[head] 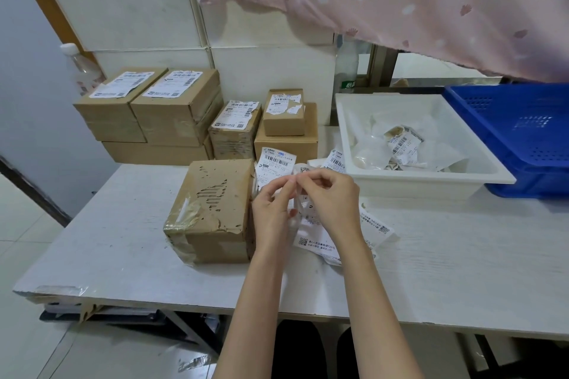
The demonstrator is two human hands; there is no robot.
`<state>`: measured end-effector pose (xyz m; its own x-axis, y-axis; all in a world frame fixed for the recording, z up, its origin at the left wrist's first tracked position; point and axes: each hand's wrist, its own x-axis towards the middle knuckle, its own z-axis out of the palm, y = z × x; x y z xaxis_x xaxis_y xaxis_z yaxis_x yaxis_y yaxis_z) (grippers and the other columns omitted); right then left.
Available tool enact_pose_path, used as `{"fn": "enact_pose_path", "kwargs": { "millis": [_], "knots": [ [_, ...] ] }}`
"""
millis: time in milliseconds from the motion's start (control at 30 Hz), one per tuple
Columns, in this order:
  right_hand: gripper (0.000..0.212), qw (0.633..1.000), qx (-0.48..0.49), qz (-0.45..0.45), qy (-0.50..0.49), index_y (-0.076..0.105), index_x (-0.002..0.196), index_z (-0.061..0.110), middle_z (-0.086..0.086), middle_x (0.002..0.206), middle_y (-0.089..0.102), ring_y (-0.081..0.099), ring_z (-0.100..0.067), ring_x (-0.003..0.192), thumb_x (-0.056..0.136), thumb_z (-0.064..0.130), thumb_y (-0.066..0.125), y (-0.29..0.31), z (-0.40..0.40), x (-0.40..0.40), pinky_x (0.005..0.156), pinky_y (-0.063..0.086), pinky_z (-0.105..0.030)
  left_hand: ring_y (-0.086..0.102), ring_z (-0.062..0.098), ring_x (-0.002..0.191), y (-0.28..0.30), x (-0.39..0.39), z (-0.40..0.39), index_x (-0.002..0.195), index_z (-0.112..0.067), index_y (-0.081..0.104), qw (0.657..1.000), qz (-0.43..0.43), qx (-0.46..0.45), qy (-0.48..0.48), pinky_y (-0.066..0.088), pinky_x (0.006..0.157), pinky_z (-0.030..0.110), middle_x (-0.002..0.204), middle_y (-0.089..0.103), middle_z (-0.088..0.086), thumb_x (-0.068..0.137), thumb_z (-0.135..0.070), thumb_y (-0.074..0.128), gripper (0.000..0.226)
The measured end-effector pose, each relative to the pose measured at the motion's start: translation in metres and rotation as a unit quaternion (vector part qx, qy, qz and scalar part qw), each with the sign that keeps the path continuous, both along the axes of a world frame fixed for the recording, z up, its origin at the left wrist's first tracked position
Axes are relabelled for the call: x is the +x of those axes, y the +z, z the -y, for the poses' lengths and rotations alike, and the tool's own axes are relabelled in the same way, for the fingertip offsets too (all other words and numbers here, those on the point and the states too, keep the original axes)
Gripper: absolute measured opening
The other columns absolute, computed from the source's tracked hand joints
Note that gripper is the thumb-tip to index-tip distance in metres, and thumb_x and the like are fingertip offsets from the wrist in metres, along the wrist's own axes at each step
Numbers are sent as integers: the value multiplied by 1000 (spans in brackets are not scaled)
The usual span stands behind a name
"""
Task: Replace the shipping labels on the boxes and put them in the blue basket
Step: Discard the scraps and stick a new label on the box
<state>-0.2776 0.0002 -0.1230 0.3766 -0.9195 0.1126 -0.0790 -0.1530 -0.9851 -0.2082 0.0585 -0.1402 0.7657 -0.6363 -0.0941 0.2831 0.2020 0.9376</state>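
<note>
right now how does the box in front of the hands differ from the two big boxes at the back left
The front box has a bare top with torn, scuffed cardboard, its label stripped; the back-left boxes each carry a white shipping label on top. The front box sits alone on the table beside the hands; the back-left boxes stand side by side on top of another box. The front box shows wrinkled clear tape at its near corner; the back ones look tidier. All are brown cardboard and closed.

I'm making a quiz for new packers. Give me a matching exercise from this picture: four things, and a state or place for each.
Things:
1. nearest box
2. blue basket
3. white tray
4. new label

States:
A. holds torn label scraps
B. pinched by both hands
C. top surface ripped, old label gone
D. no boxes visible inside

Pairs: 1-C, 2-D, 3-A, 4-B
</note>
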Motion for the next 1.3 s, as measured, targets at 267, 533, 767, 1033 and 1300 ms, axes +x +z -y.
{"fn": "enact_pose_path", "kwargs": {
  "millis": [267, 533, 767, 1033, 1300],
  "knots": [
    [21, 1000, 8, 7, -7, 73, 73, 6, -4, 66, 71, 69, -18, 68, 89, 17, 66, 5, 2, -5, 78, 58, -41, 58, -7, 63, 2, -1, 2, 89, -11, 73, 994, 97, 29, 42, 46, 53, 13, 107, 66, 7, 90, -10, 69, 5],
    [18, 1000, 17, 6, -16, 74, 70, 8, -1, 64, 71, 69, -13, 65, 86, 14, 68, 9, 3, -7, 76, 60, -43, 55, 7, 64, 8, -5, 2, 74, -18, 72, 982, 176, 30, 60, 47, 63, 23, 85, 58, -8, 85, -7, 73, 16],
    [23, 999, 37, 24, -3, 74, 69, 9, -3, 66, 72, 71, -20, 70, 87, 24, 71, 12, 2, -8, 70, 60, -31, 56, -3, 68, 14, -5, -1, 71, -19, 71, 964, 250, 31, 80, 44, 67, 13, 83, 57, -5, 82, -8, 78, 17],
    [21, 995, 74, 60, 19, 74, 72, 9, -8, 70, 73, 73, -21, 70, 90, 14, 66, 13, 4, -9, 61, 54, -21, 57, -1, 72, 13, -3, -1, 72, -19, 72, 948, 302, 36, 93, 43, 69, 10, 85, 57, -3, 80, -5, 77, 17],
    [21, 998, 49, 45, 19, 75, 75, 11, -6, 71, 74, 73, -22, 75, 91, 21, 67, 9, 4, -7, 71, 59, -29, 59, -3, 76, 14, -4, -3, 77, -7, 74, 953, 288, 36, 83, 44, 72, 8, 88, 59, 2, 83, -4, 74, 6]
  ]
}}
